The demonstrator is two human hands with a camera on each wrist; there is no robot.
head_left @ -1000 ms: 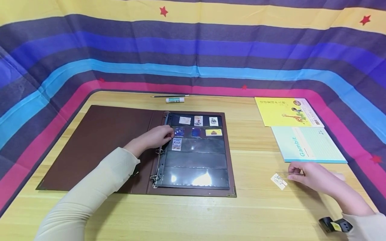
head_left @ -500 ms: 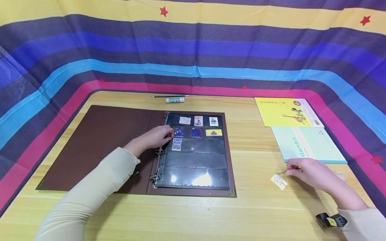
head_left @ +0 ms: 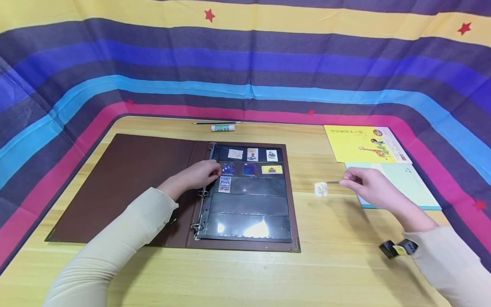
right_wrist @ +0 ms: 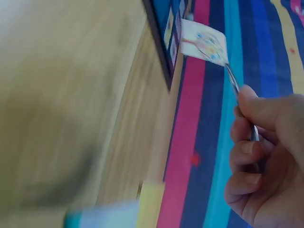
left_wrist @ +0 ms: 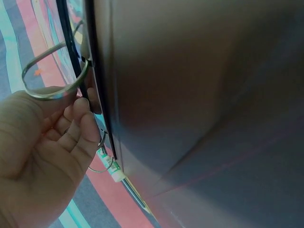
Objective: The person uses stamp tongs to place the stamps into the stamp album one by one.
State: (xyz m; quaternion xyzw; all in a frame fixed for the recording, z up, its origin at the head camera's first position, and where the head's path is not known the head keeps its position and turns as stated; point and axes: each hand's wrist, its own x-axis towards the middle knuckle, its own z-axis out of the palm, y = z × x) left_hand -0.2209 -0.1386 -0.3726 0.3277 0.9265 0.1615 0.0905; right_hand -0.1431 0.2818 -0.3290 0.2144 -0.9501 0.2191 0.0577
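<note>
In the head view my right hand (head_left: 368, 185) grips metal tweezers (right_wrist: 232, 78). At their tips, a small white stamp (right_wrist: 204, 42) with a tree-like picture hangs above the table, slightly blurred in the head view. An open brown ring-binder stamp album (head_left: 149, 183) lies to the left. Its black pocket page (head_left: 253, 204) holds three stamps in the top row, three in the second and one blue stamp (head_left: 224, 184) in the third. My left hand (head_left: 201, 173) pinches the page's inner edge between thumb and fingers, beside a metal ring (left_wrist: 54, 95).
Behind the album lie a glue stick (head_left: 223, 128) and a dark pencil (head_left: 216, 123). A yellow booklet (head_left: 364, 145) with a giraffe overlaps a pale green notebook (head_left: 406, 183) at the right. A striped cloth (head_left: 249, 64) rises around the table's back and sides.
My right hand has lifted the stamp off the table with the tweezers and moved left and farther back, toward the album. The left hand stays where it was.
</note>
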